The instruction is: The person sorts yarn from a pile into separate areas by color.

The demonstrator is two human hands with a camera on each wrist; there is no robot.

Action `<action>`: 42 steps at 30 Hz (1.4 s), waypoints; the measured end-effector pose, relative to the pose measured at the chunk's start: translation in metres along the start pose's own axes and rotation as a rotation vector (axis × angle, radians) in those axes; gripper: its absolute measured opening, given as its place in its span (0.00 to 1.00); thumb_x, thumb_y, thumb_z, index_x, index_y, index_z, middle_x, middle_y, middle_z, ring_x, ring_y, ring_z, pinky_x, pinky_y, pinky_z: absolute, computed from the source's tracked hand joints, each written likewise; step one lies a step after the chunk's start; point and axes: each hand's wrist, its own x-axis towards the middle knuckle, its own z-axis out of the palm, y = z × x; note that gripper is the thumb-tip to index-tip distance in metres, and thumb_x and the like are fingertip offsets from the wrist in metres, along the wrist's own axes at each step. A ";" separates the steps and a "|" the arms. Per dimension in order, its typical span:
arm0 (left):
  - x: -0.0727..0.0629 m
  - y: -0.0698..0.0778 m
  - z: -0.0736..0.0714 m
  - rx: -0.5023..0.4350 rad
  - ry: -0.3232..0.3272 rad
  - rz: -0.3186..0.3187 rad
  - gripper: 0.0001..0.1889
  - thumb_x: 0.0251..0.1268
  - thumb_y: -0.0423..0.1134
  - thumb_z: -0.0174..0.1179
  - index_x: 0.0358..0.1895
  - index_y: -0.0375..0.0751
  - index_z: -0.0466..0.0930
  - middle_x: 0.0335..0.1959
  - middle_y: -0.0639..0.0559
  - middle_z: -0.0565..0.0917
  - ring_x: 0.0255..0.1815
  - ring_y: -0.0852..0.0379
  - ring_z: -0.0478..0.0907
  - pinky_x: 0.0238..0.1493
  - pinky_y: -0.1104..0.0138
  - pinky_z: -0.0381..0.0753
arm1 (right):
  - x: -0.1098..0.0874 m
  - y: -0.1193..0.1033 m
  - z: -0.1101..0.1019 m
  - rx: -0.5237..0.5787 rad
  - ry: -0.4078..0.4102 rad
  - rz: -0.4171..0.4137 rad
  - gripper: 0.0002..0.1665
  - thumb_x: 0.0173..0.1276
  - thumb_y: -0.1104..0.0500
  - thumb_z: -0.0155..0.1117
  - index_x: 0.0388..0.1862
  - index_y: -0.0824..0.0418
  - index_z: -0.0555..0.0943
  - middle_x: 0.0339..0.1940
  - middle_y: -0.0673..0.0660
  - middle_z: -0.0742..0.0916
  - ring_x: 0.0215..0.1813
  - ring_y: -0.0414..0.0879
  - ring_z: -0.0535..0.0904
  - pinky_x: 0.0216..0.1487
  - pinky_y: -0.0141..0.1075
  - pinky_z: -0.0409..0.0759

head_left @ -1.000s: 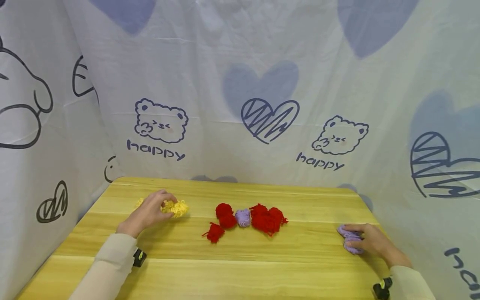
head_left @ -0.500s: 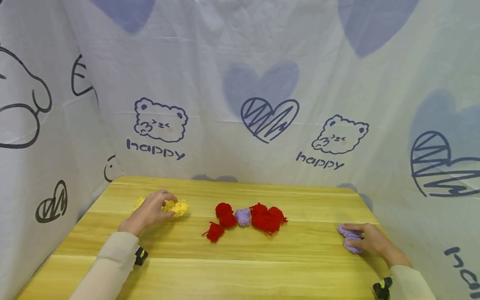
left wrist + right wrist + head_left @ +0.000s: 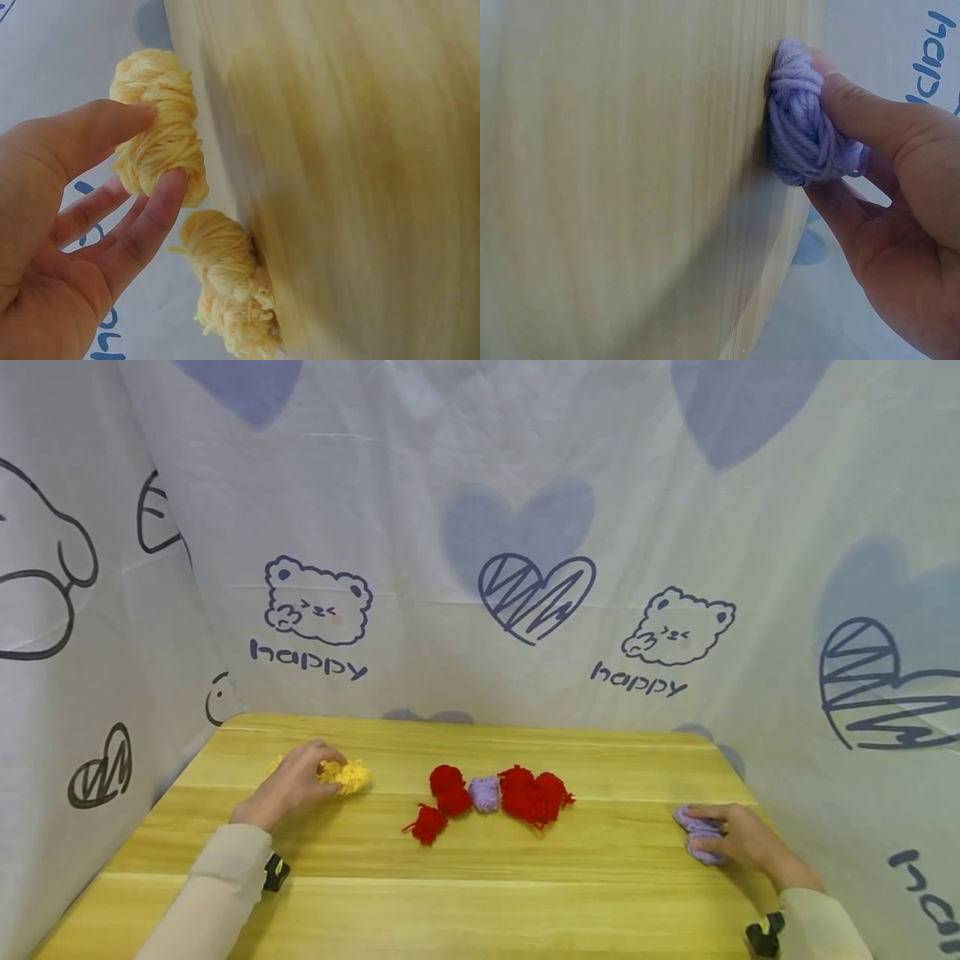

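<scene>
Two bare hands, each emerging from a pale beige sleeve, are at opposite sides of a yellowish wood-grain table [image 3: 480, 914]. The left hand [image 3: 292, 787] holds a fluffy, oblong bundle of yellow yarn [image 3: 159, 139], with the thumb on one side and fingertips on the other; the head view shows the bundle's end sticking out past the fingers, toward the table's middle. More yellow yarn bundles [image 3: 231, 289] lie just beside the held one, and in the head view only a scrap of that yellow shows behind the hand.

On the other side, near the table's right edge, the right hand [image 3: 750, 842] grips a wound, rounded bundle of light purple yarn [image 3: 802, 124] between thumb and fingers, at the tabletop. From above, the purple in this hand has two rounded lobes; whether these are one bundle or two, I cannot tell.

Between the hands and well apart from both, a row of yarn lies on the table. Three red, rounded yarn bundles [image 3: 453, 802] form its left part, the nearest of them trailing loose strands. One small light purple yarn bundle [image 3: 485, 795] comes next, just beside the red on either side. A larger clump of red yarn [image 3: 534, 797] ends the row, with strands straying from its edges. Behind the table hangs a white cloth [image 3: 420, 527] printed with hearts, bear faces and the word "happy".
</scene>
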 end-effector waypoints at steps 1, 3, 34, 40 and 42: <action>0.000 -0.001 0.000 0.001 0.000 0.002 0.15 0.53 0.29 0.76 0.45 0.32 0.87 0.44 0.40 0.85 0.39 0.48 0.82 0.43 0.54 0.87 | 0.000 0.000 0.000 -0.002 0.001 0.002 0.33 0.57 0.53 0.81 0.61 0.63 0.85 0.60 0.71 0.86 0.62 0.66 0.82 0.61 0.62 0.80; -0.001 -0.002 0.001 0.005 -0.001 -0.001 0.15 0.53 0.29 0.76 0.45 0.32 0.87 0.43 0.41 0.85 0.39 0.49 0.82 0.42 0.54 0.86 | 0.001 -0.002 -0.001 -0.009 0.005 0.002 0.32 0.57 0.54 0.81 0.61 0.63 0.85 0.60 0.71 0.86 0.62 0.66 0.82 0.61 0.62 0.80; -0.007 -0.008 0.006 0.005 0.012 -0.039 0.15 0.53 0.28 0.75 0.45 0.29 0.87 0.44 0.36 0.84 0.39 0.47 0.80 0.41 0.55 0.84 | 0.000 0.000 0.000 0.003 0.002 -0.004 0.33 0.58 0.54 0.80 0.62 0.64 0.85 0.61 0.72 0.85 0.61 0.66 0.82 0.60 0.62 0.80; -0.008 -0.011 0.007 0.028 0.009 -0.064 0.16 0.54 0.28 0.75 0.47 0.28 0.87 0.45 0.37 0.83 0.39 0.48 0.78 0.40 0.58 0.82 | -0.001 -0.001 0.000 0.002 0.001 0.007 0.34 0.57 0.52 0.81 0.62 0.64 0.85 0.61 0.72 0.85 0.60 0.66 0.82 0.60 0.62 0.80; -0.008 -0.011 0.007 0.030 0.009 -0.069 0.16 0.54 0.29 0.75 0.47 0.28 0.87 0.45 0.37 0.83 0.39 0.48 0.78 0.40 0.57 0.82 | -0.001 -0.001 0.000 -0.003 0.005 0.005 0.34 0.57 0.53 0.81 0.61 0.63 0.85 0.61 0.72 0.85 0.60 0.66 0.82 0.59 0.62 0.81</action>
